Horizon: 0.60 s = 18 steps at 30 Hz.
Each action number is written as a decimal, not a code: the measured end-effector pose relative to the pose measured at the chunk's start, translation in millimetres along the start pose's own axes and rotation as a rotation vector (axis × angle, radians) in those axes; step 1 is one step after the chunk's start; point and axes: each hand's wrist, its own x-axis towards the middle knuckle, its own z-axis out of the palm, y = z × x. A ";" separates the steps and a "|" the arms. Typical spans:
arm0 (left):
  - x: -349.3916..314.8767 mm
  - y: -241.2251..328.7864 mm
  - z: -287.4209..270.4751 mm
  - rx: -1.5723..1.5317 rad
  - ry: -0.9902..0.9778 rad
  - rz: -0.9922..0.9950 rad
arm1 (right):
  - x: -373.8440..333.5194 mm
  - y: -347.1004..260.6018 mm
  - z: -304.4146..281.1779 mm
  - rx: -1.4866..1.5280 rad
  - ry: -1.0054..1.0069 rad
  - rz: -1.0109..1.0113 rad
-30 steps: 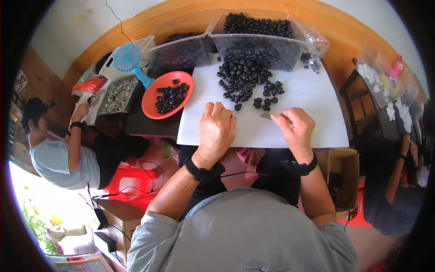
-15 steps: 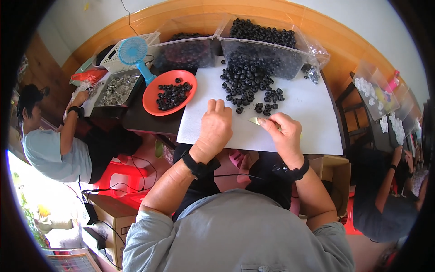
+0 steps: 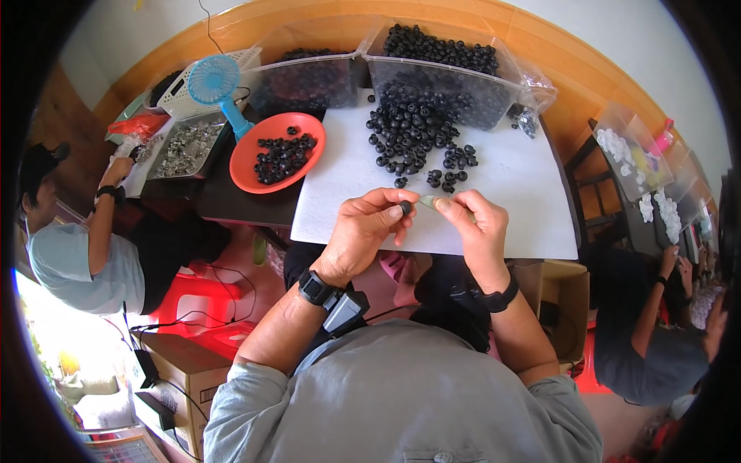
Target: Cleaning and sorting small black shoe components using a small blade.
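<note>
Between the thumb and fingers of my left hand (image 3: 367, 228) is a small round black piece (image 3: 406, 207). My right hand (image 3: 478, 228) pinches a small pale blade (image 3: 427, 201), its tip close to that piece; I cannot tell whether they touch. Both hands are over the near part of a white sheet (image 3: 532, 212). Beyond them lies a heap of similar black pieces (image 3: 405, 127), with a few loose ones (image 3: 448, 181) nearer my hands. To the left, an orange-red plate (image 3: 241, 177) holds several more black pieces (image 3: 284, 160).
Two clear bins, a right one (image 3: 440, 62) and a left one (image 3: 301, 62), hold black pieces at the back. A blue fan (image 3: 216, 81) stands behind the plate, near a metal tray (image 3: 158, 171). People sit at left (image 3: 89, 262) and right (image 3: 656, 332).
My left hand has turned from knuckles up to show the black piece in its fingers, and has come close to the blade. My right hand has barely moved.
</note>
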 end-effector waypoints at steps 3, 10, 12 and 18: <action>-0.1 -6.6 4.1 -0.017 -0.003 0.033 | -1.1 1.2 2.0 -0.085 -0.006 -0.022; 1.8 -12.8 3.3 0.092 -0.055 0.164 | 0.5 0.7 3.2 -0.171 -0.047 -0.053; 2.2 -13.6 3.7 0.100 -0.050 0.171 | 0.9 1.2 3.5 -0.177 -0.053 -0.056; 1.4 -13.8 6.8 0.156 -0.031 0.199 | 0.8 -0.5 3.2 -0.175 -0.062 -0.067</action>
